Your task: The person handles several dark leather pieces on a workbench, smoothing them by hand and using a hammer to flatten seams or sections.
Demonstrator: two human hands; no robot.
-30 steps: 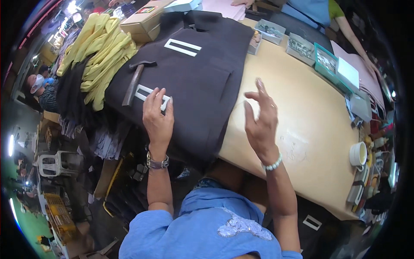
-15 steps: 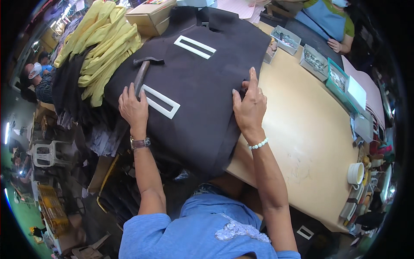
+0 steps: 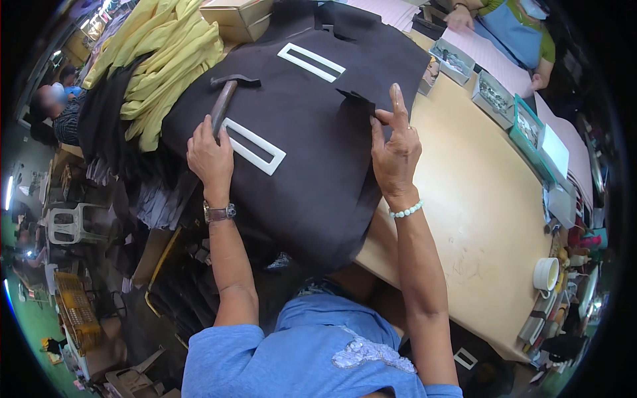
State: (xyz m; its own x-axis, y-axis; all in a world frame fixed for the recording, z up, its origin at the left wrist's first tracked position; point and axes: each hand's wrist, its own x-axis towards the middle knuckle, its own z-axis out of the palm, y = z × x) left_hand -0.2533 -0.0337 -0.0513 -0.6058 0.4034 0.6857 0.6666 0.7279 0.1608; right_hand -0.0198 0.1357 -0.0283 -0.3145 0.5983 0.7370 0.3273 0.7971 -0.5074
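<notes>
A dark brown garment (image 3: 312, 126) with two white rectangular outlines lies spread over the near end of a tan table (image 3: 484, 205). My left hand (image 3: 211, 156) rests flat on its left part, beside the nearer white rectangle (image 3: 254, 146) and a dark strap (image 3: 223, 109). My right hand (image 3: 396, 142) pinches the garment's right edge where a small flap sticks up, with the forefinger raised. The left wrist wears a watch and the right wrist a pale bead bracelet.
Yellow cloth (image 3: 166, 60) and more dark fabric are piled at the far left, beside a cardboard box (image 3: 239, 16). Small trays (image 3: 494, 99) line the table's far edge, where another person (image 3: 517, 26) sits. A white cup (image 3: 546, 273) stands at the right.
Both hands have shifted over the garment: the left hand moved from the white rectangle toward the strap, and the right hand went from hovering open to pinching the garment's right edge.
</notes>
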